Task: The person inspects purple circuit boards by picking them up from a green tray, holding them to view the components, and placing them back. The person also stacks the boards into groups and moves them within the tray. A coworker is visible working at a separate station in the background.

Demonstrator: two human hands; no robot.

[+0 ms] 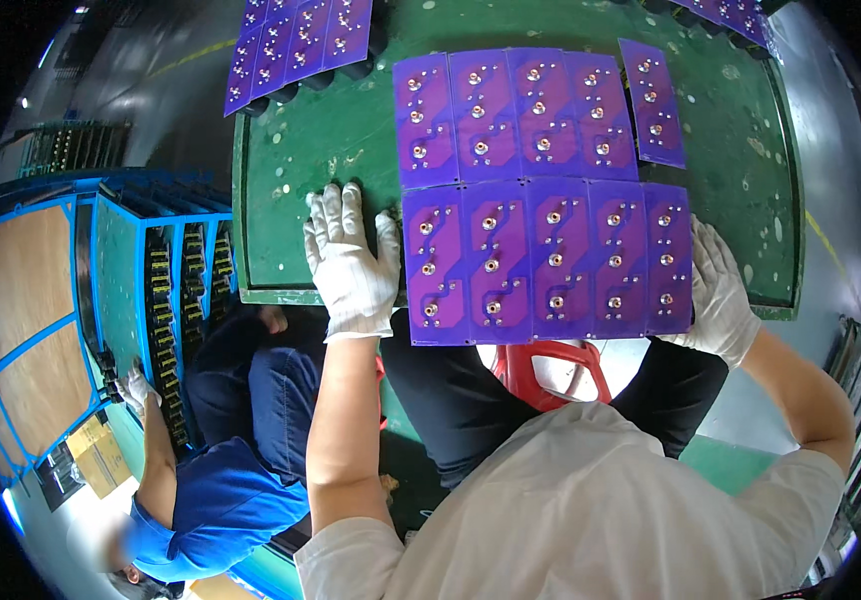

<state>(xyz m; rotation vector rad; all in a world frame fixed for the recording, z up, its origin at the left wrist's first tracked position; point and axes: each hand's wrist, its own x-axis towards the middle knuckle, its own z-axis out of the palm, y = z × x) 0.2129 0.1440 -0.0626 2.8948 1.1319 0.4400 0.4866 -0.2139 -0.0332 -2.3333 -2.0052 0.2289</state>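
Observation:
A purple circuit board panel (511, 262), split into several strips with metal terminals, lies in front of me and overhangs the table's near edge. My right hand (719, 295), in a white glove, grips this panel's right edge; part of the fingers is hidden. Left of the panel, my left hand (354, 270), also gloved, rests palm down on the green table (286, 215) with its fingers spread, holding nothing. Directly beyond the near panel is a second purple panel (501, 115). A single purple strip (654, 105) sits slightly tilted at its right side.
More purple boards (296, 45) stand raised on dark parts at the far left, and others (726, 18) at the far right. A co-worker in a blue shirt (236, 510) sits to my left, beside a blue rack (161, 310). Under the table edge shows a red stool (526, 375).

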